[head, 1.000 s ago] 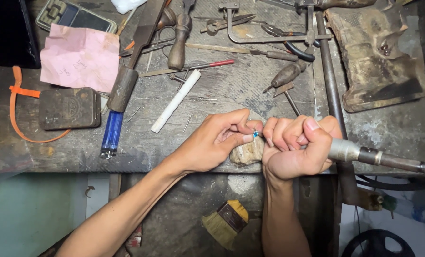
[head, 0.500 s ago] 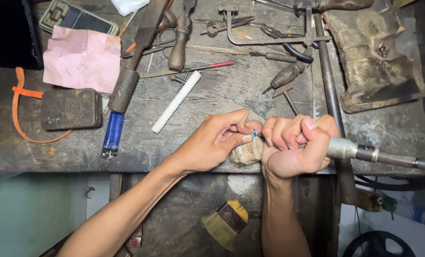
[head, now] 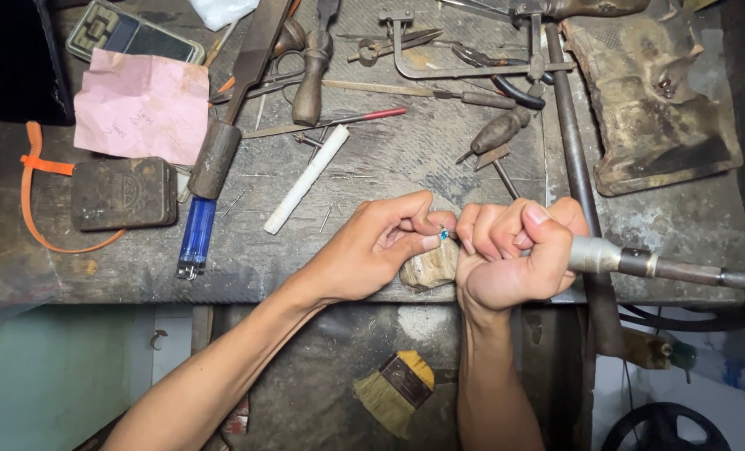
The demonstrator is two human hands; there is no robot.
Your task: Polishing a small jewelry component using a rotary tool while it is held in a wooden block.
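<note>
Head view, our left hand (head: 372, 250) at frame centre, fingers (head: 427, 242) pinching a small blue stone (head: 444, 235) over the wooden peg (head: 429, 266) at the counter (head: 389, 167) edge, our right hand (head: 510, 259) fisted around a metal handpiece (head: 640, 263), blue lighter (head: 195, 236) left of centre, pink paper (head: 143, 104) upper left.
</note>
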